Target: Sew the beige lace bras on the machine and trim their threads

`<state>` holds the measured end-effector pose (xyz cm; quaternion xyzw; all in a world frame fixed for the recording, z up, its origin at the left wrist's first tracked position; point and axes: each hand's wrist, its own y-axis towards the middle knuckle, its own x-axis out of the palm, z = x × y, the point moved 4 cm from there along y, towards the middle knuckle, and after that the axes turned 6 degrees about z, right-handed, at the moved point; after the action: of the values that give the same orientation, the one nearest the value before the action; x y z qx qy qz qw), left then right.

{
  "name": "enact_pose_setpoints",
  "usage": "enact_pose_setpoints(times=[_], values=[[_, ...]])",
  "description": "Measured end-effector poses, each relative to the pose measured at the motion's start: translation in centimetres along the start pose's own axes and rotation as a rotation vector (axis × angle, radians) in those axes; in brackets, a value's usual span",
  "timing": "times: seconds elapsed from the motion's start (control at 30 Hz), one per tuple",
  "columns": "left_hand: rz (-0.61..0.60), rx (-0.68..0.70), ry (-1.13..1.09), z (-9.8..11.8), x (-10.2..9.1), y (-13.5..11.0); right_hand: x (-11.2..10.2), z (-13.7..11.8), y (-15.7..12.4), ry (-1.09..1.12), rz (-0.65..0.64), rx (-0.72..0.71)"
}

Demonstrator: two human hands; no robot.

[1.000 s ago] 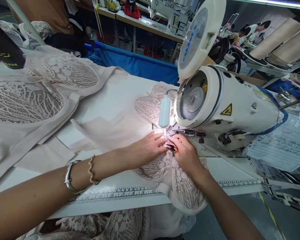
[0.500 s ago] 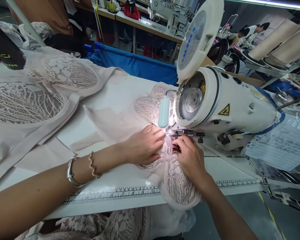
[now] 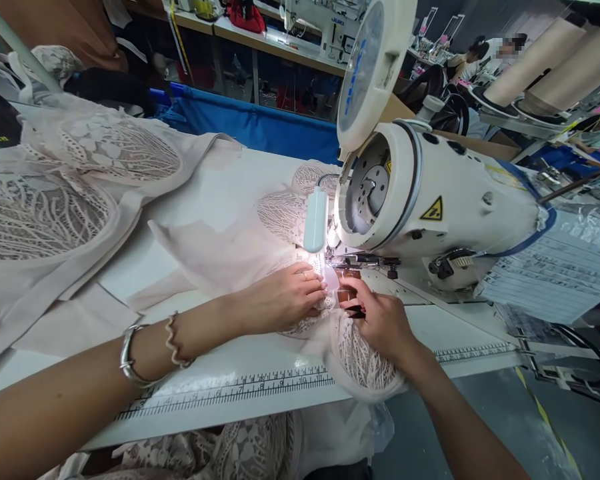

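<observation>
A pale pink lace garment piece (image 3: pixel 360 360) lies under the needle of a white sewing machine (image 3: pixel 430 200). My left hand (image 3: pixel 285 300) rests on the fabric just left of the needle, fingers curled and pressing it down. My right hand (image 3: pixel 375 317) is at the right of the needle, fingers pinched on the fabric's edge, with a small dark tool (image 3: pixel 356 312) tucked in the hand. A small lamp (image 3: pixel 316 220) on the machine lights the spot. My left wrist wears two bracelets (image 3: pixel 150 347).
More lace pieces (image 3: pixel 55 187) are spread over the left of the white table (image 3: pixel 240 193). A printed ruler (image 3: pixel 240 393) runs along the front edge. Papers (image 3: pixel 555 273) lie right of the machine. Other machines and people are behind a blue cloth bin (image 3: pixel 260 127).
The view shifted slightly left. Both hands slid a little back toward me along the fabric, and the lace piece moved with them under the needle.
</observation>
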<state>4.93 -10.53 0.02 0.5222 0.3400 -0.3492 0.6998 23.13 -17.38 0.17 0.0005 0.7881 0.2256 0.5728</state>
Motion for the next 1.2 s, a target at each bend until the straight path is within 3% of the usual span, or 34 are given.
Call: enact_pose_setpoints(times=[0.1, 0.2, 0.73, 1.2], values=[[-0.038, 0.003, -0.035, 0.0, 0.0, 0.0, 0.3, 0.5, 1.0, -0.132, -0.203, 0.034], [-0.042, -0.006, -0.043, -0.1, -0.3, 0.0, 0.7, 0.5, 1.6, -0.241, -0.261, 0.04], [-0.088, -0.042, 0.125, -0.4, -0.7, 0.0, 1.2, 1.9, 2.7, -0.107, -0.155, -0.065], [-0.065, -0.036, 0.189, -0.7, -0.6, -0.1, 1.7, 3.5, 3.1, 0.009, -0.199, -0.137]])
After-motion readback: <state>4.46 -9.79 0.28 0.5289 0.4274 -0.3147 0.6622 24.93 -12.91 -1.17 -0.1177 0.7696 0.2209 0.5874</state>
